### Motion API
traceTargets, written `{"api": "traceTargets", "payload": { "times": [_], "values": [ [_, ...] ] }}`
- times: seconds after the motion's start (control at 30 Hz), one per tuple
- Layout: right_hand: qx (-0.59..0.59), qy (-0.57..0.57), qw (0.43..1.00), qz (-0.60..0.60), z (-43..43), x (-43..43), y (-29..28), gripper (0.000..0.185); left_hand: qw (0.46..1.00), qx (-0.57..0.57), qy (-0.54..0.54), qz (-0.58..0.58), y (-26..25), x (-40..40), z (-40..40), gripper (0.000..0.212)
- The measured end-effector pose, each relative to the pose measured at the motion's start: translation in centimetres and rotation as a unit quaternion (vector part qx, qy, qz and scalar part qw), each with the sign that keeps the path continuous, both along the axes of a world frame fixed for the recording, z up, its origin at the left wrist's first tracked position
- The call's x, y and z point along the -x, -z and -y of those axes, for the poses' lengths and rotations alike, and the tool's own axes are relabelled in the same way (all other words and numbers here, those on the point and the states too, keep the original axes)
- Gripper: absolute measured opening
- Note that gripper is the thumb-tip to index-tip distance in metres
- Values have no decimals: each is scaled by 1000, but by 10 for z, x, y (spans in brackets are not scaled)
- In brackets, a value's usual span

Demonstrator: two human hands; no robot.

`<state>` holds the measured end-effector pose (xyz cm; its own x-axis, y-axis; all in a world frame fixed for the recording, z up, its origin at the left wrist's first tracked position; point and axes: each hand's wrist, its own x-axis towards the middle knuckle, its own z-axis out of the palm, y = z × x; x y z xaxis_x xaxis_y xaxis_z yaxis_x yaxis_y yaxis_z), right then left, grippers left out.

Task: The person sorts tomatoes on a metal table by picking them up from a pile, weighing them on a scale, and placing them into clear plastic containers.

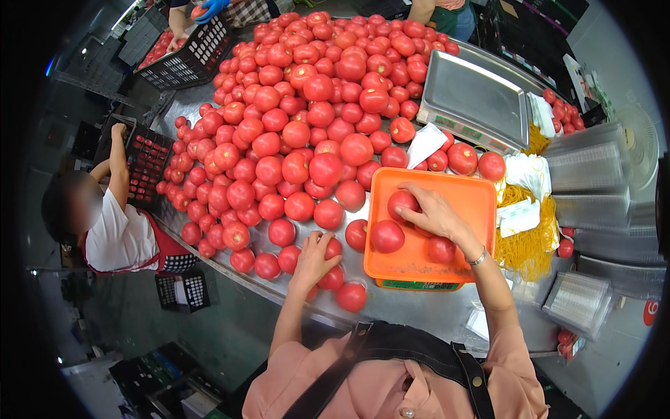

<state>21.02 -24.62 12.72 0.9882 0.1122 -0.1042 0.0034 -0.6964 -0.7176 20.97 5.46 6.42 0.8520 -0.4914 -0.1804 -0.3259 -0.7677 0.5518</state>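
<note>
A large heap of red tomatoes (296, 133) covers much of the steel table. At its near edge, my left hand (314, 262) has its fingers on a tomato (333, 249); whether it grips that one is unclear. An orange plastic tray (434, 183) rests on a scale with a green display panel (419, 285). Over the tray, my right hand (432, 212) has thumb and fingers around a tomato (402, 204). Other tomatoes lie in the tray, one (387, 236) just in front of that hand and one (442, 250) under the wrist, with another partly hidden beneath the palm.
A second scale with a steel pan (473, 97) stands at the back right. Yellow net bags (531, 246) and stacked clear plastic trays (589, 170) lie to the right. One person (123, 225) stands at the left by black crates (149, 165); other people work across the table.
</note>
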Motion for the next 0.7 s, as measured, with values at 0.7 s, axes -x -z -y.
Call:
{"api": "traceTargets", "payload": {
  "times": [0.7],
  "values": [
    [90, -1, 993, 78, -4, -15, 13, 58, 921, 144, -267, 242, 8, 28, -72, 17]
  ]
}}
